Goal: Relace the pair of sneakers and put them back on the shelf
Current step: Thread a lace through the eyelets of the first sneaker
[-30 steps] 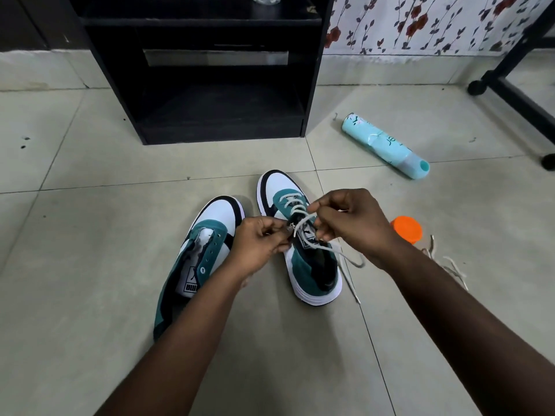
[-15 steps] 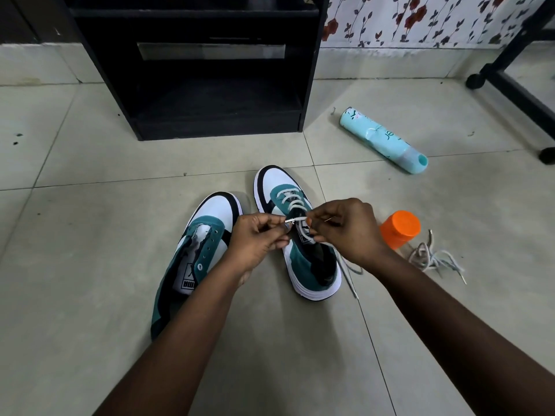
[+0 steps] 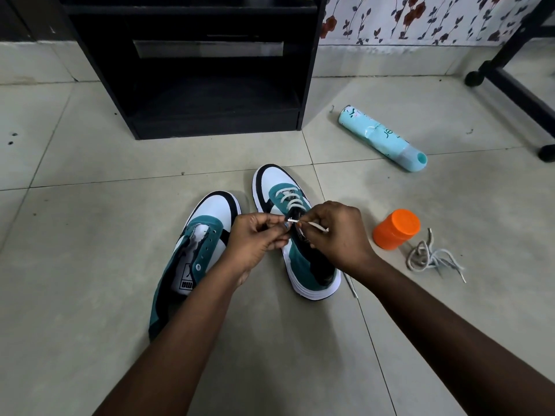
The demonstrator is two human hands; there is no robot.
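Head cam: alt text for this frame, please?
Two hands, left hand and right hand, pinch a white lace over the half-laced right sneaker on a tiled floor. The unlaced left sneaker lies beside it, a loose lace and orange jar to the right.

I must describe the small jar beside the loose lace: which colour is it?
Orange: the small round plastic jar, seen best in the head view.

Two teal, white and black sneakers stand side by side on the tiled floor, toes toward the black shelf (image 3: 192, 85). The left sneaker (image 3: 192, 256) has bare eyelets, while the right sneaker (image 3: 300, 250) carries a white lace (image 3: 289, 199) across its front eyelets. A second loose lace (image 3: 429, 256) lies bunched on the floor, well right of the pair.
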